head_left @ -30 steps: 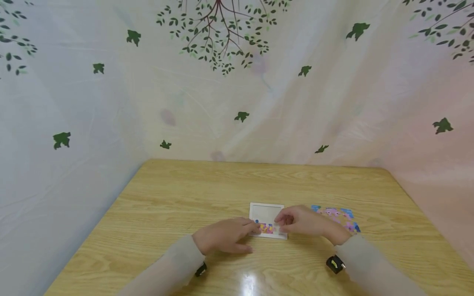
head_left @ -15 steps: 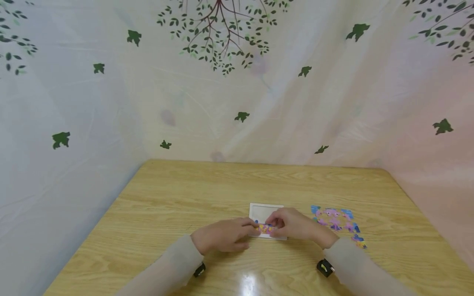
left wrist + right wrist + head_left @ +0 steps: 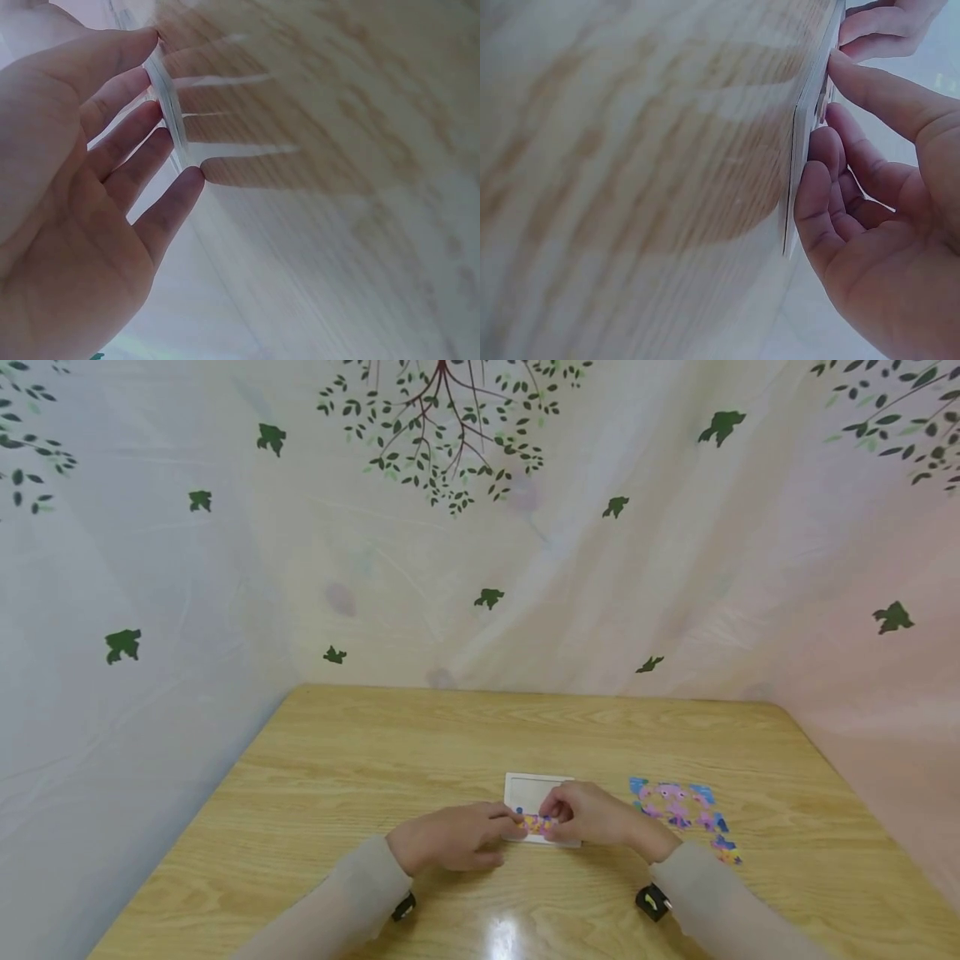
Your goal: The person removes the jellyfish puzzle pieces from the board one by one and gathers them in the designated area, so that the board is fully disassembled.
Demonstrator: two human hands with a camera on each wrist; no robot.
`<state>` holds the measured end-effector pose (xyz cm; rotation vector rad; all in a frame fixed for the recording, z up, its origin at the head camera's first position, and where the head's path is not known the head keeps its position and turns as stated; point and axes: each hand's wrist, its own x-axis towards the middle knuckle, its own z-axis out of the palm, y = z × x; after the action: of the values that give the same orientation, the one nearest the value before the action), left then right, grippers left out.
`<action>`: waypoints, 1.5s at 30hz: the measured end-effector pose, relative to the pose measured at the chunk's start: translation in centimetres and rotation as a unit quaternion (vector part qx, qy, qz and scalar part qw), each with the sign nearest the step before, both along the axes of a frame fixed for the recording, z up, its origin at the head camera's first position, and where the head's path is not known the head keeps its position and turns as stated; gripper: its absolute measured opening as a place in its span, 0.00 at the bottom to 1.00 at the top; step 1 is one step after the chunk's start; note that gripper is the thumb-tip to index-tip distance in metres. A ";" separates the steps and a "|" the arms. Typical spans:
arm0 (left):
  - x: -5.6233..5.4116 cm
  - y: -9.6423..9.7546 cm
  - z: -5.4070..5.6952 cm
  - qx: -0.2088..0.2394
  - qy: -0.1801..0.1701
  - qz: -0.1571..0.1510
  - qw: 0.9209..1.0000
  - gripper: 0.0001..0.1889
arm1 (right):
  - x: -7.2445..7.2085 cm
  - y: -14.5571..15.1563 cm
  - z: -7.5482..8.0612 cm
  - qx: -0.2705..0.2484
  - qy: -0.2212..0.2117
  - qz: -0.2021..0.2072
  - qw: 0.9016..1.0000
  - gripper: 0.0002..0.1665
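Note:
A small white puzzle tray (image 3: 512, 789) lies on the table, with joined yellow and pink puzzle pieces (image 3: 534, 824) along its near side. My left hand (image 3: 450, 838) rests at the tray's left edge; its fairly straight fingers touch the rim in the left wrist view. From the right, my right hand (image 3: 596, 814) reaches over the tray, thumb and forefinger at the right end of the row, pinching a puzzle piece that they mostly hide. The right wrist view shows its other fingers (image 3: 816, 187) curled beside the tray edge (image 3: 799, 135).
To the right of the tray lies a loose spread of pink and blue puzzle pieces (image 3: 673, 792), with several more pieces (image 3: 726, 846) nearer me. The wooden table (image 3: 375, 743) ends at a light curtain (image 3: 420, 610) printed with leaves.
My right hand has moved left and down onto the right end of the row in the tray, then stayed nearly still. The left hand has barely moved.

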<state>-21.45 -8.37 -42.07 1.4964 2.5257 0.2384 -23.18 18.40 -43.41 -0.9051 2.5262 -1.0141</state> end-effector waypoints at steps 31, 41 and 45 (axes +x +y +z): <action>-0.1 -0.1 -0.2 0.001 -0.005 0.007 1.000 0.24 | -0.3 2.6 0.9 -0.027 -0.008 0.031 0.999 0.09; -0.2 -0.2 -0.3 0.005 0.000 -0.003 1.000 0.24 | 0.1 8.5 1.3 -0.036 -0.009 0.035 0.999 0.04; -0.1 -0.3 -0.2 0.006 -0.005 -0.007 1.000 0.24 | 0.6 11.0 1.5 -0.023 -0.002 0.022 0.999 0.06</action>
<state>-21.55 -8.65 -42.29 1.5127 2.5089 0.2579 -22.53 29.44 -41.88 -0.9659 2.4769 -1.0625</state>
